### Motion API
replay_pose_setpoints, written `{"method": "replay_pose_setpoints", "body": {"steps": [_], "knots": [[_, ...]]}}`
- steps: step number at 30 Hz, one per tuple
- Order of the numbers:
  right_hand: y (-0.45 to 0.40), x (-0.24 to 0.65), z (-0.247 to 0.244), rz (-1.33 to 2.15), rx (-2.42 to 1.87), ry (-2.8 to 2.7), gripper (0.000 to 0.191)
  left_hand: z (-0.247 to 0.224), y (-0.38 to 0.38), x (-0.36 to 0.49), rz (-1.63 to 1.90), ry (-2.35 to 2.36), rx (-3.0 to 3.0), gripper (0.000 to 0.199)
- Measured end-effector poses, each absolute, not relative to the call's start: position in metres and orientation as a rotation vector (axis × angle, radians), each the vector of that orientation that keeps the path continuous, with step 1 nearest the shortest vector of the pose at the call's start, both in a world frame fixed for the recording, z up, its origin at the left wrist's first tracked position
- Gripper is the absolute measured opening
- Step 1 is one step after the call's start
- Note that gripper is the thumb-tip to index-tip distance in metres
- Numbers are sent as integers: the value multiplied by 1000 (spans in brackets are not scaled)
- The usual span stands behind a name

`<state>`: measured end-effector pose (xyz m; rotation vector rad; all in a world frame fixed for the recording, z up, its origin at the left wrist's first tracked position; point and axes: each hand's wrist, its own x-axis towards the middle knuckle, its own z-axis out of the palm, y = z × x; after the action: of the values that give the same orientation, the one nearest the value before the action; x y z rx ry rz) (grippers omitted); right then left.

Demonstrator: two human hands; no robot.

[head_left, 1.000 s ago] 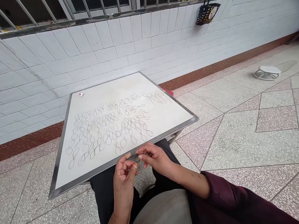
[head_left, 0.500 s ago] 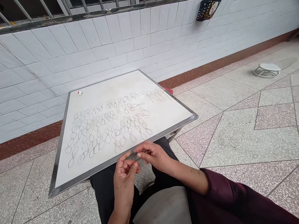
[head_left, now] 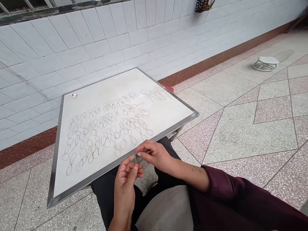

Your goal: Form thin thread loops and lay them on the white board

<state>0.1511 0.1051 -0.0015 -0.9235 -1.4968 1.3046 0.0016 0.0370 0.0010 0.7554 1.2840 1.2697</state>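
Between my two hands, over my lap at the table's near edge, is a thin wire loop (head_left: pixel 136 158). My left hand (head_left: pixel 126 179) pinches its lower part between thumb and fingers; a tan band wraps one fingertip. Closed on the loop's upper right side is my right hand (head_left: pixel 154 155), thumb against forefinger. Many thin wire pieces twisted into figure-eight loops (head_left: pixel 93 155) lie in rows on the white tabletop (head_left: pixel 168 112) just beyond my hands. At the far right of the rows are wire pieces with a loop and long loose tails (head_left: pixel 154 93).
A small white and red object (head_left: pixel 74 95) sits near the table's far left corner. The metal table rim (head_left: pixel 96 175) runs close to my hands. White tiled wall (head_left: pixel 101 48) stands behind. A low white stool (head_left: pixel 266 63) is on the floor at right.
The wire between my hands now shows as a rounder, more open loop. Both hands stay close together and closed. The whole view has shifted slightly.
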Motion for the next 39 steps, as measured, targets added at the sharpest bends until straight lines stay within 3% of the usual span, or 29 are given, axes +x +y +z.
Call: {"method": "replay_pose_setpoints", "body": {"steps": [6, 12, 23, 39], "knots": [[107, 148, -6, 1207, -851, -1590, 6, -1, 38, 3, 1283, 1320, 788, 44], [109, 157, -9, 1288, -858, -1623, 29, 3, 42, 6, 1441, 1368, 671, 47], [96, 151, -31, 1019, -878, -2028, 26, 10, 53, 2, 1753, 1387, 464, 52], [101, 165, -38, 532, -805, -2092, 22, 18, 48, 1, 1514, 1247, 406, 57]]}}
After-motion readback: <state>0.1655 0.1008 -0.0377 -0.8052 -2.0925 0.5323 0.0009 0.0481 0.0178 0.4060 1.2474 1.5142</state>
